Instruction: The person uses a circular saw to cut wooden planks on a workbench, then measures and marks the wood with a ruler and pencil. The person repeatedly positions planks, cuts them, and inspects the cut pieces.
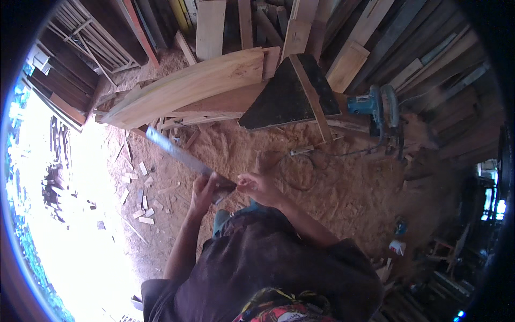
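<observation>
My left hand [204,191] is wrapped round the dark brown end of a long, flat, grey-bladed tool [182,154]. The blade slants up and away to the far left, its tip pale in the light; whether it is a square or a saw does not show. Close by the tool's dark end, my right hand [259,189] has its fingers curled together. Whatever they pinch, if anything, is too small to make out. Ahead lies a long curved wooden board [188,83], and to its right a black, roughly triangular panel [287,102] with a wooden strip [308,94] across it.
A teal power saw [370,104] rests right of the black panel, its cable trailing down. Sawdust [332,193] covers the ground, with wood offcuts [144,212] scattered to the left. Planks [211,27] lean along the far side. A red-and-white item [397,247] lies at right.
</observation>
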The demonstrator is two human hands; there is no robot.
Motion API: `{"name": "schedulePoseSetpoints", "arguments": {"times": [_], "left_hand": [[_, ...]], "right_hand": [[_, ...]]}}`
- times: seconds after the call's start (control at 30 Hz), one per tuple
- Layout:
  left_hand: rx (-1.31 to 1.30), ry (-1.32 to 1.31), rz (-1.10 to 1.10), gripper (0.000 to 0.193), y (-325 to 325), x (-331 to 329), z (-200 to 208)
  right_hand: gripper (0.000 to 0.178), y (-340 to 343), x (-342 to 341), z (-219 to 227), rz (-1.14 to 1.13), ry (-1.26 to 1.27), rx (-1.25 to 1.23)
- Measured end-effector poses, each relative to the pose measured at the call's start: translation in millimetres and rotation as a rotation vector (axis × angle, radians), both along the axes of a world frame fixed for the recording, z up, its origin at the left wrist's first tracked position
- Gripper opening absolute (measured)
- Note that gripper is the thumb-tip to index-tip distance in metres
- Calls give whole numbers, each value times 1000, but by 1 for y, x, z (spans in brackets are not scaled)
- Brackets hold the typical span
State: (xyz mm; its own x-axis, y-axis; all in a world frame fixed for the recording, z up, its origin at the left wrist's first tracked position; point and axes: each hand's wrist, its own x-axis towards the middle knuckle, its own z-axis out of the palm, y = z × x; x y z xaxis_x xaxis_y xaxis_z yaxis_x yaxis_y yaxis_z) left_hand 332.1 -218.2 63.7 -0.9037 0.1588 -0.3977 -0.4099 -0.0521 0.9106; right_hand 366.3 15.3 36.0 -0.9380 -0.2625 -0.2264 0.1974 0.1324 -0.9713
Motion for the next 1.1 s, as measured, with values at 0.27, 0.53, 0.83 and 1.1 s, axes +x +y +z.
{"name": "schedulePoseSetpoints", "arguments": {"times": [0.27,0.53,0.83,1.1], "left_hand": [[31,-37,82,43,66,-119,33],[-510,217,-154,38,82,-208,67],[-825,854,-399,58,75,-329,108],[-840,885,-831,98,98,-367,93]], "right_hand": [[29,9,-108,46,-137,41,-100],[32,42,-174,51,-212,-256,-243],[32,29,-245,70,-597,-116,-562],[32,11,-299,69,-749,19,-704]]}}
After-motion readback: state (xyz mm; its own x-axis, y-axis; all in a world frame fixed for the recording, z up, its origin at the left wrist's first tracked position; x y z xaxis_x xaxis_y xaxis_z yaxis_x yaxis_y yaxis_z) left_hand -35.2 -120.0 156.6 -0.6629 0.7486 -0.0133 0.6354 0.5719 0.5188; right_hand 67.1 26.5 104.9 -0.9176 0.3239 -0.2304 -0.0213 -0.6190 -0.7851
